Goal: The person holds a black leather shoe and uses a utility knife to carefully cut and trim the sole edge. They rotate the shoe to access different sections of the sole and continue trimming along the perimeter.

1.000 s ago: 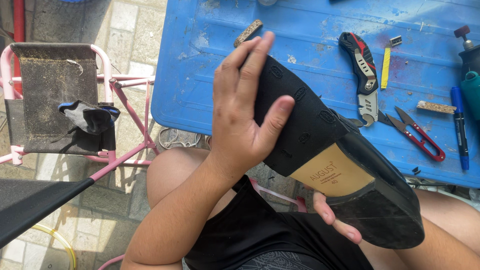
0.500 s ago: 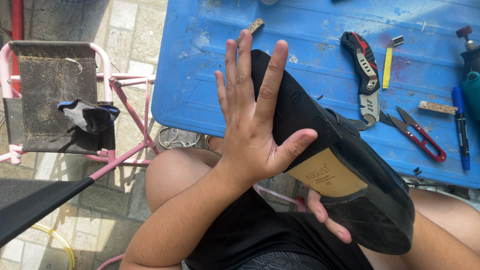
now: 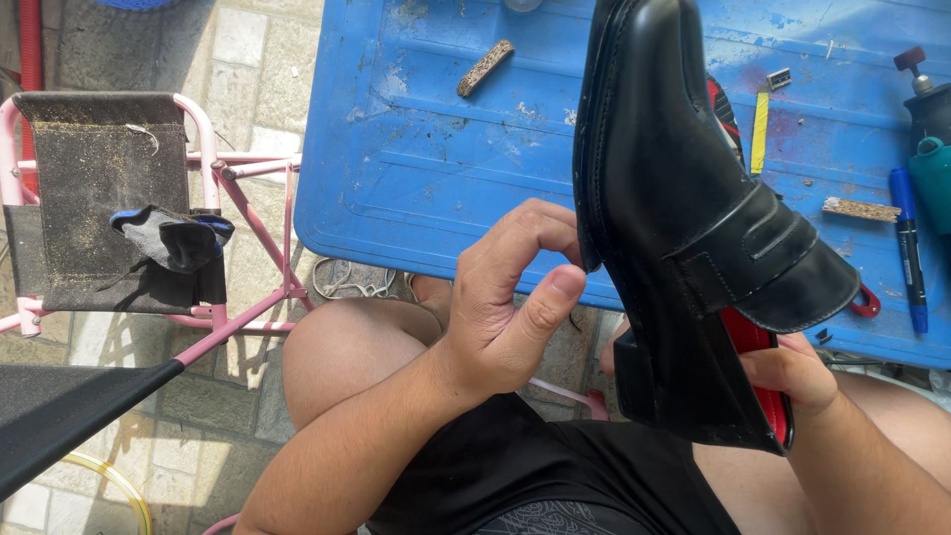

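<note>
Shoe (image 3: 684,228) above table (image 3: 416,188); folding chair (image 3: 109,198) stands left of table.

Left hand (image 3: 510,297): I see it raised in the middle of the view, palm turned toward me, fingers curled loosely inward, thumb (image 3: 540,307) pointing up and right.
Left forearm: bare, running from the near left edge up to the wrist, bent slightly at the wrist.
Right hand (image 3: 788,372): low on the right, closed in a grip, thumb lying flat and pointing left, fingers mostly hidden.
Right forearm: bare, entering from the near right corner.
Legs: bare knees apart, dark shorts near me.
</note>
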Demonstrator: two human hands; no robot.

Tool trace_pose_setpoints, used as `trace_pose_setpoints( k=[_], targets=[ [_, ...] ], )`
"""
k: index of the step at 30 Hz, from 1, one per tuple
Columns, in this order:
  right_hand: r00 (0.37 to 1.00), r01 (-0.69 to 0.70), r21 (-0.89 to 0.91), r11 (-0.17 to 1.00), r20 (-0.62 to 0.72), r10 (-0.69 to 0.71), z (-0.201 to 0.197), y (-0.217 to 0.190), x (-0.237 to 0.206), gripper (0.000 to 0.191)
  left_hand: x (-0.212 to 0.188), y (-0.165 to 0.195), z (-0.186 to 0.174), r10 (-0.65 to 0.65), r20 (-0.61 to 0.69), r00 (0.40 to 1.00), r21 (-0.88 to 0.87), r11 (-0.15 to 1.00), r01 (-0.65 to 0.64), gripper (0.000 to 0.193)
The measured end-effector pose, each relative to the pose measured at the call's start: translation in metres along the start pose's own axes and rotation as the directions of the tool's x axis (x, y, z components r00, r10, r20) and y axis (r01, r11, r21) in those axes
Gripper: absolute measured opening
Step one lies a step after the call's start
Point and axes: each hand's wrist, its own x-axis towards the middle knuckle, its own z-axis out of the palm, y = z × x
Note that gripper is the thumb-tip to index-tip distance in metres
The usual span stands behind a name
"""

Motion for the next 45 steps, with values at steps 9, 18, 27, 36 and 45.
trace_pose_setpoints(
  k=[9,18,27,36,45],
  targets=[
    [0.997,-0.045,0.134,0.990,-0.054,0.053,0.007,0.000,-0.016,0.086,-0.002,-0.004,-0.004,0.012,0.022,1.000,0.044,0.999,-0.013,0.025],
    [0.999,-0.014,0.114,0.993,-0.030,0.017,0.012,-0.003,-0.008,0.091,-0.004,-0.002,-0.007,-0.008,0.056,0.998,0.074,0.997,0.004,0.022],
    [0.999,-0.042,0.148,0.988,-0.012,0.045,0.021,-0.006,-0.006,0.096,-0.003,-0.002,-0.007,0.023,0.076,0.997,0.029,0.999,-0.025,0.017],
    [0.997,-0.028,0.069,0.997,-0.066,0.033,0.006,0.000,-0.011,0.098,0.002,0.003,-0.009,-0.046,0.059,0.997,0.094,0.995,0.041,0.018],
    [0.892,0.418,-0.774,0.475,0.253,-0.374,0.008,0.012,0.011,0.104,0.003,-0.004,0.007,-0.326,0.058,0.944,-0.394,0.861,0.322,0.098]
  ],
)
